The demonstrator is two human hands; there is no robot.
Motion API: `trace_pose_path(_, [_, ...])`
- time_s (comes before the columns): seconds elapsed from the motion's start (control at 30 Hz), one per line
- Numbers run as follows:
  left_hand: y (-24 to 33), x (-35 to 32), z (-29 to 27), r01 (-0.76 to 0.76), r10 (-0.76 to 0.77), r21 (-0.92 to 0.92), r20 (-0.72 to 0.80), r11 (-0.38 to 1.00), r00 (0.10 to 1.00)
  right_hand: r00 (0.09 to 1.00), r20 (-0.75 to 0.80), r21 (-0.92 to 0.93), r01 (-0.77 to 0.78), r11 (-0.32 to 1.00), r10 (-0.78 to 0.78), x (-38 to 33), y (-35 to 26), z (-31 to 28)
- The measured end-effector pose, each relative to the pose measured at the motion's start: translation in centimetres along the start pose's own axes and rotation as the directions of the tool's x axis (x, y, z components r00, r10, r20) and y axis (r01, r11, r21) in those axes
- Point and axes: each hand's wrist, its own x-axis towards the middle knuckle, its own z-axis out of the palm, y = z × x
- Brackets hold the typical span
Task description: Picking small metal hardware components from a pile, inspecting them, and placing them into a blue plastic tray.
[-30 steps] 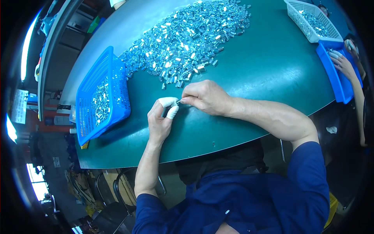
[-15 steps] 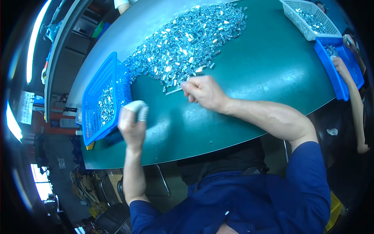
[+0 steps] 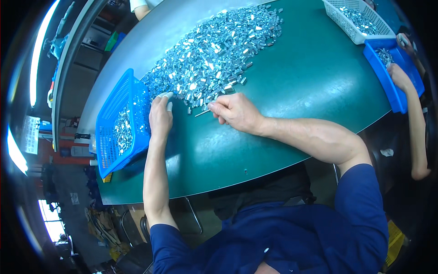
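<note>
My right hand (image 3: 239,112) is closed in a pinch around a thin metal rod (image 3: 200,113), whose tip sticks out to the left over the table. My left hand (image 3: 160,115), with white covers on the thumb and a fingertip, reaches to the near left edge of a heap of small shiny metal pieces (image 3: 214,50). A gap shows between that thumb and finger, and I see nothing held there. Just left of this hand a blue perforated basket (image 3: 140,105) stands tilted, with more metal pieces (image 3: 122,132) inside.
The green table (image 3: 292,109) has a curved near edge. At the far right stand a white basket (image 3: 383,33) and a blue tray (image 3: 387,86), both holding metal pieces. Another person's hand (image 3: 399,76) reaches into the tray. A further person's arm (image 3: 142,11) shows at the far edge.
My left hand has moved forward from beside the basket to the heap's edge, its fingers now stretched toward the pieces. My right hand stays nearly in place with the rod.
</note>
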Motion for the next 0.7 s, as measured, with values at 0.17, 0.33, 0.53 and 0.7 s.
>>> trace_pose_path(0.17, [-1.8,0.2,2.0,0.108,-0.109,0.012,0.066,0.994,0.992,1.0,-0.008,0.0,-0.017,1.0,0.017,0.3,0.8,-0.1])
trace_pose_path(0.33, [-0.5,-2.0,1.4,0.067,-0.072,-0.153,-0.029,0.986,0.997,0.999,-0.007,-0.025,-0.048,0.999,0.048,0.2,1.3,-0.2])
trace_pose_path(0.53, [-1.3,-2.4,1.2,0.066,-0.071,-0.206,-0.019,0.976,0.997,0.999,-0.023,-0.069,-0.049,0.996,0.047,0.0,0.1,0.0])
trace_pose_path(0.7, [4.3,-5.1,-0.2,0.007,-0.02,-0.468,-0.023,0.884,1.0,0.997,-0.061,-0.115,0.038,0.993,-0.045,0.0,1.4,0.2])
